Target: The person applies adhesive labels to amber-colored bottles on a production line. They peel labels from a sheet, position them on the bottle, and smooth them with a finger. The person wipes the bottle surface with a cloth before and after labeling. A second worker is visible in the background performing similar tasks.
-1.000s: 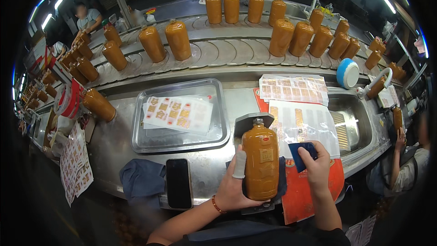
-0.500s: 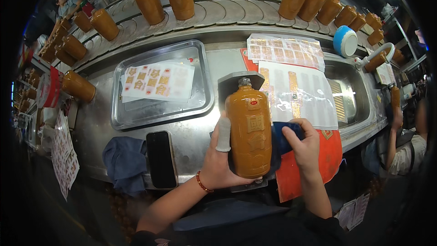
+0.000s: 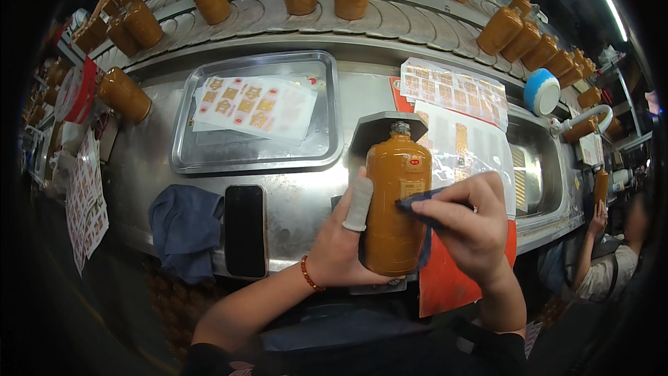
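Note:
A glossy brown bottle (image 3: 393,226) with a clear threaded neck leans on a dark metal stand (image 3: 390,127) in front of me. Around its left side and base wraps my left hand (image 3: 342,247), which wears a pale finger cot and a beaded bracelet. On the bottle's front are a small red oval mark and a raised gold label, partly covered. My right hand (image 3: 470,219) pinches a dark blue cloth (image 3: 433,213) and presses it against the bottle's front, at the label's lower part.
A metal tray (image 3: 254,166) holds sheets of gold and red stickers (image 3: 245,106). Left of me lie a blue cloth (image 3: 182,226) and a phone (image 3: 245,231). More sticker sheets (image 3: 452,90) lie near a sink (image 3: 536,167). Beyond runs a conveyor (image 3: 390,24) carrying brown bottles; a co-worker's hand (image 3: 598,217) is at right.
My right hand has brought the cloth from beside the bottle onto its front. My left hand keeps its grip. Bottles on the conveyor have shifted, and the whole view has moved slightly.

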Available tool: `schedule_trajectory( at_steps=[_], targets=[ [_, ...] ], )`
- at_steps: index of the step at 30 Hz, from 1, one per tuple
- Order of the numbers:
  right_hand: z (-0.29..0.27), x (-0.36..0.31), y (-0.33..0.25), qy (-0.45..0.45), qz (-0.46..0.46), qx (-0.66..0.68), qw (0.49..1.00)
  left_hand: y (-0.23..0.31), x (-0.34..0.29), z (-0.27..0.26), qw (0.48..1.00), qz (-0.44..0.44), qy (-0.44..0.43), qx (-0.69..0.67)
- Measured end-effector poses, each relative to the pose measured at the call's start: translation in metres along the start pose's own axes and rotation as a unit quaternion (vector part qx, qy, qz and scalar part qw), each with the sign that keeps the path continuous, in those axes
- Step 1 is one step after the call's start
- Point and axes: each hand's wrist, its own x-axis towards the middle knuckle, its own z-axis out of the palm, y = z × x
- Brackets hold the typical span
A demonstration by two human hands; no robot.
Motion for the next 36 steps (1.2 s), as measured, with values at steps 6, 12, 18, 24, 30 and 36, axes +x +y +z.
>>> schedule_trajectory(
  at_steps=[6, 12, 18, 24, 30, 36],
  targets=[
    [0.007, -0.003, -0.011, -0.035, -0.022, -0.041, 0.998, 0.0, -0.003, 0.001, 0.999, 0.008, 0.032, -0.005],
    [0.002, 0.004, -0.015, -0.064, -0.026, -0.043, 0.997, 0.008, 0.004, -0.003, 1.0, 0.003, 0.025, 0.004],
    [0.001, 0.009, -0.011, -0.051, -0.014, -0.06, 0.997, 0.003, 0.001, 0.0, 0.999, 0.003, 0.042, -0.014],
    [-0.002, 0.016, -0.014, -0.073, -0.023, -0.053, 0.996, -0.001, -0.002, -0.001, 1.0, 0.018, 0.023, 0.007],
    [-0.003, 0.024, -0.015, -0.1, -0.007, -0.022, 0.995, -0.004, -0.004, -0.001, 1.0, 0.011, 0.023, -0.005],
    [-0.004, 0.034, -0.012, -0.129, 0.03, 0.022, 0.991, -0.001, -0.001, -0.005, 1.0, 0.012, 0.009, 0.009]
  ],
)
